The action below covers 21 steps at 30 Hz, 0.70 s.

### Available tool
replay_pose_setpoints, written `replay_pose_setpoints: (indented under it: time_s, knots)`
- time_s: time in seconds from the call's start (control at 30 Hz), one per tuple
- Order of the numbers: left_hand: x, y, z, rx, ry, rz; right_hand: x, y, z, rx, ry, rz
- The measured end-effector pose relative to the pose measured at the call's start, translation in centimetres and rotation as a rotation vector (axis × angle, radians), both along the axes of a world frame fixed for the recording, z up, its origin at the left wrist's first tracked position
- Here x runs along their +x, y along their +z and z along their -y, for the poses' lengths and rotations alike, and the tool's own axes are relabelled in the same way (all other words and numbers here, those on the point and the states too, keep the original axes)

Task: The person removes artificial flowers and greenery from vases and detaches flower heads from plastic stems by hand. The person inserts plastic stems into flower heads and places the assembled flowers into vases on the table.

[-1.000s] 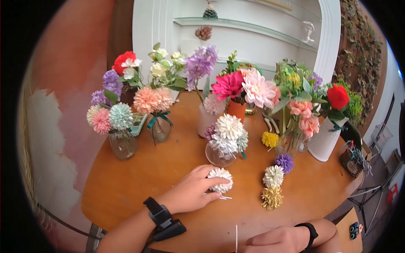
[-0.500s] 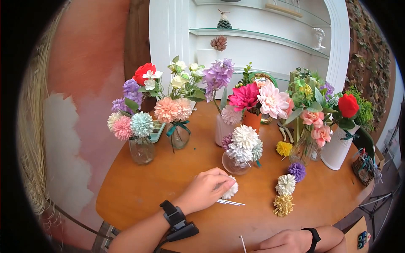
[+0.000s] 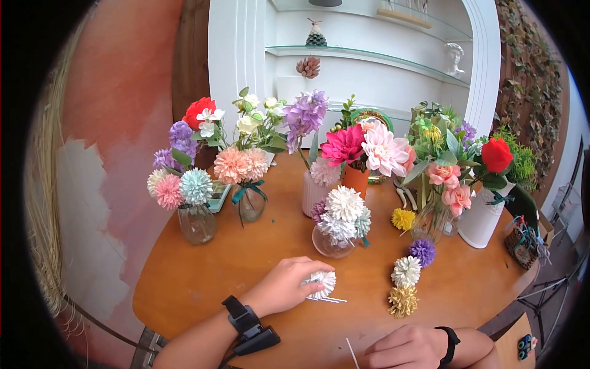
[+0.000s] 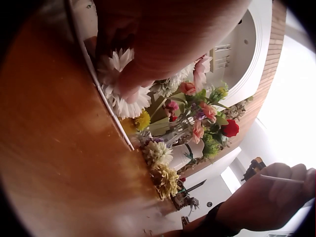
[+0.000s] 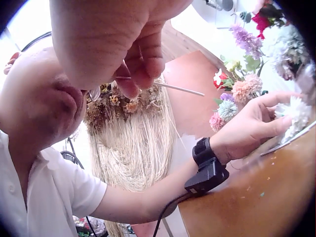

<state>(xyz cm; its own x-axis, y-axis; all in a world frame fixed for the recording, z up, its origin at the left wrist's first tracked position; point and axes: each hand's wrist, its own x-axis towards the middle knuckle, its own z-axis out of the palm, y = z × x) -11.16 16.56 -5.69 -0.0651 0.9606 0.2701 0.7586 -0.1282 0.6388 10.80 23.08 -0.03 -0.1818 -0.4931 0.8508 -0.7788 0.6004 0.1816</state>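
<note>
My left hand [image 3: 281,286] holds a white pompom flower head [image 3: 326,285] on the table, thumb on its near side and fingers along its far side. In the left wrist view the thumb presses into the petals of the white flower head [image 4: 136,106]. Thin white sticks [image 3: 332,301] lie on the wood right beside it. Near the front edge, my right hand [image 3: 409,347] pinches another slim white stick [image 3: 352,352]. The right wrist view shows this stick [image 5: 182,90] jutting out past the fingertips.
Right of the left hand, purple [image 3: 423,253], white [image 3: 406,271] and gold [image 3: 402,301] flower heads form a row, with a yellow one [image 3: 403,219] behind. A round glass vase [image 3: 334,246] of pale pompoms stands just beyond the left hand. Several filled vases line the back.
The left hand first lay over the white flower head, then covered more of it, and now leaves more petals showing. More of the table sticks shows. The right hand keeps its stick, now tilted.
</note>
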Motion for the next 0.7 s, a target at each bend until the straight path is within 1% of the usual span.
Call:
replay_pose_setpoints:
  time_s: [0.07, 0.1, 0.17, 0.2, 0.23, 0.27, 0.3, 0.33, 0.4, 0.43, 0.47, 0.5, 0.53, 0.57, 0.6, 0.63, 0.67, 0.7]
  knots:
    - [0.0, 0.1, 0.0, -0.001, 0.007, -0.015, 0.6, 0.9, -0.1, 0.039, 0.037, 0.120]
    - [0.0, 0.1, -0.1, -0.005, 0.009, -0.028, 0.6, 1.1, -0.3, 0.045, 0.033, 0.119]
    - [-0.1, -0.5, -0.1, 0.025, 0.016, -0.030, 0.8, 1.4, -0.6, 0.122, 0.076, 0.255]
    - [-0.1, -0.5, -0.2, 0.049, 0.030, -0.032, 0.9, 1.7, -0.6, 0.125, 0.072, 0.254]
    - [0.0, -0.3, -0.1, 0.052, 0.028, -0.034, 1.0, 2.2, -0.6, 0.146, 0.000, 0.230]
    - [0.3, 0.2, 0.0, 0.081, 0.074, -0.015, 1.0, 2.5, -0.6, 0.166, -0.071, 0.205]
    - [0.5, 0.5, 0.0, 0.110, 0.119, 0.003, 0.3, 0.8, -0.5, 0.047, -0.036, 0.089]
    - [0.5, 0.6, 0.0, 0.109, 0.119, 0.003, 0.6, 0.8, -0.8, 0.047, -0.036, 0.088]
    - [0.6, 0.6, -0.1, 0.202, 0.148, 0.087, 1.2, 1.5, -1.3, 0.099, 0.075, 0.246]
    - [0.5, 0.6, 0.0, 0.214, 0.142, 0.088, 1.4, 1.9, -1.2, 0.099, 0.075, 0.245]
    - [0.3, 0.3, -0.2, 0.213, 0.140, 0.087, 1.5, 2.3, -1.1, 0.137, 0.014, 0.243]
    - [-0.1, -0.1, -0.5, 0.202, 0.103, 0.206, 1.5, 2.5, -1.0, 0.174, -0.048, 0.240]
    - [-0.3, -0.4, -0.6, 0.190, 0.066, 0.324, 1.6, 2.2, -1.3, 0.171, -0.049, 0.237]
    - [-0.2, -0.3, -0.6, 0.187, 0.063, 0.318, 1.6, 1.6, -2.0, 0.138, -0.134, 0.269]
    - [-0.1, -0.1, -0.6, 0.157, 0.024, 0.448, 1.6, 1.2, -2.6, 0.103, -0.221, 0.299]
    - [0.0, 0.1, -0.6, 0.123, -0.014, 0.575, 1.5, 0.8, -3.1, 0.096, -0.222, 0.291]
    - [0.0, 0.0, -0.6, 0.116, -0.014, 0.566, 1.3, 0.8, -3.5, -0.009, -0.264, 0.283]
    - [0.1, -0.2, -0.7, 0.128, -0.040, 0.628, 1.1, 0.6, -3.9, -0.115, -0.304, 0.275]
